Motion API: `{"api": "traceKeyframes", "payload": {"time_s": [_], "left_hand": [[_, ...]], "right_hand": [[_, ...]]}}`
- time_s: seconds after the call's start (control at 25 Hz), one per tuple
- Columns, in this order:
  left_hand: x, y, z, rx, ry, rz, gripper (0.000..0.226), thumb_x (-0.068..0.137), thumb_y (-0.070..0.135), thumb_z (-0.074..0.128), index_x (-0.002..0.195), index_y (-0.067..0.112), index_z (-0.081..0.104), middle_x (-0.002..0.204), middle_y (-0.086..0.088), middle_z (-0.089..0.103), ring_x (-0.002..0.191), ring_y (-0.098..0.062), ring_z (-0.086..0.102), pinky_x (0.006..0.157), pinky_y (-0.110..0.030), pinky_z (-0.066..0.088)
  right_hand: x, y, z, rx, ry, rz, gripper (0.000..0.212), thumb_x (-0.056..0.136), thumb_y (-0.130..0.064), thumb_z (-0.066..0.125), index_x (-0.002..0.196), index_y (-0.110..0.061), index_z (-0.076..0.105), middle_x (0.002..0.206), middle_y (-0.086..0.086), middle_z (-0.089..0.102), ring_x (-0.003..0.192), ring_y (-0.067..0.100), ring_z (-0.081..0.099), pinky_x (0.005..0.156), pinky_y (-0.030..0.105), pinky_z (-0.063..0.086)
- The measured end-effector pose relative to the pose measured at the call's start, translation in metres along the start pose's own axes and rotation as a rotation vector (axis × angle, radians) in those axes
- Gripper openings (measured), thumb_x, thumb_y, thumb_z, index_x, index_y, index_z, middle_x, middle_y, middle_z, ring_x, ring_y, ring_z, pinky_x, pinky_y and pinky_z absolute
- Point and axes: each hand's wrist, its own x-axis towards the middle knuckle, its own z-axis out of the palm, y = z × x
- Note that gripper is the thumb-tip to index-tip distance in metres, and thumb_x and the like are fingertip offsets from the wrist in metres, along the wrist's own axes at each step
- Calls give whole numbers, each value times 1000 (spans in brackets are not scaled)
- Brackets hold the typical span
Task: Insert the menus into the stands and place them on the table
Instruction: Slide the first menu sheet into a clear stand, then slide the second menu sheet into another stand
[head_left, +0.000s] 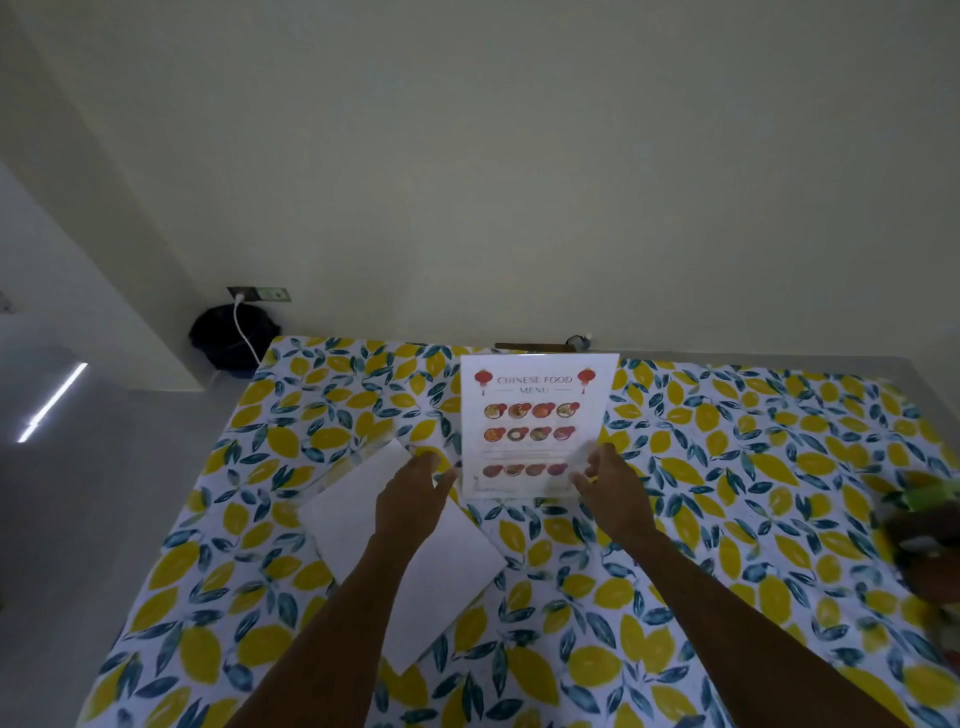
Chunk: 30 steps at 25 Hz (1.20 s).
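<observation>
A white "Chinese Food Menu" sheet (537, 423) with red lanterns and rows of dish photos stood upright at frame centre. A blank white sheet (363, 525) lay flat, angled, lower left of it.

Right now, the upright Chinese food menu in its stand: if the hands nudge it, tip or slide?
Probably tips: the menu stand is tall, thin and upright. Both the left hand and right hand are at its lower edges, so low pushes may slide it instead. The patterned tablecloth could bunch and catch its base.
</observation>
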Motion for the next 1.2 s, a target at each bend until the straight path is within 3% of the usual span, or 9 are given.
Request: {"api": "traceKeyframes", "payload": {"time_s": [0.12,0.4,0.64,0.76,0.8,0.88,1.0,1.12,1.2], "left_hand": [[-31,-45,-4,12,-45,-69,41,94,55,42,115,22,57,116,0,63,110,-23,59,88,-38,48],[-91,-156,-15,-112,-110,-322,45,93,47,50,122,13,56,122,-10,60,113,-31,59,93,-41,49],[-101,-177,-15,-321,-174,-376,43,92,37,58,124,9,57,121,-11,65,110,-31,62,95,-43,50],[-103,-185,-14,-329,-169,-313,13,92,31,56,94,19,59,91,5,60,89,-24,58,77,-36,42],[-104,-189,-15,-378,-162,-302,16,89,30,56,75,24,50,75,7,51,76,-24,51,68,-36,36],[-104,-201,-17,-501,-78,-291,26,82,27,56,64,15,42,64,-4,43,62,-27,43,61,-36,35],[-103,-216,-32,-646,-2,-384,10,80,5,54,77,0,63,70,-25,60,54,-22,53,57,-36,45],[-93,-228,-56,-773,-8,-372,27,83,-7,50,89,4,74,75,-19,68,64,-29,64,60,-46,56],[-86,-231,-77,-716,-4,-342,34,85,-15,49,107,-1,71,94,-14,69,75,-25,65,68,-36,58]], "right_hand": [[-28,-15,31,-37,-97,-36,33,88,-35,63,112,-18,49,99,0,59,96,26,63,74,37,50],[-61,-66,129,-208,-272,-74,45,88,-39,61,118,-8,49,114,15,59,108,35,56,86,44,47],[-72,-76,183,-367,-266,-10,59,85,-43,63,131,-10,45,129,23,47,119,45,47,99,51,42],[-70,-80,181,-273,-328,113,61,82,-41,63,132,-15,41,123,21,51,117,44,50,97,53,46],[-69,-75,181,-237,-364,119,60,82,-36,60,134,-16,38,122,21,54,115,43,53,95,52,48],[-71,-72,177,-156,-409,117,57,82,-19,53,137,-17,36,120,18,58,110,41,56,86,45,49],[-83,-76,171,-71,-404,15,43,84,0,45,123,-12,53,105,3,64,101,34,60,75,35,43],[-93,-87,158,143,-370,-4,28,90,-2,53,109,-14,68,99,0,70,94,26,67,73,35,54],[-98,-98,148,283,-376,1,28,88,1,60,109,-13,72,103,6,73,95,24,69,69,30,58]]}}
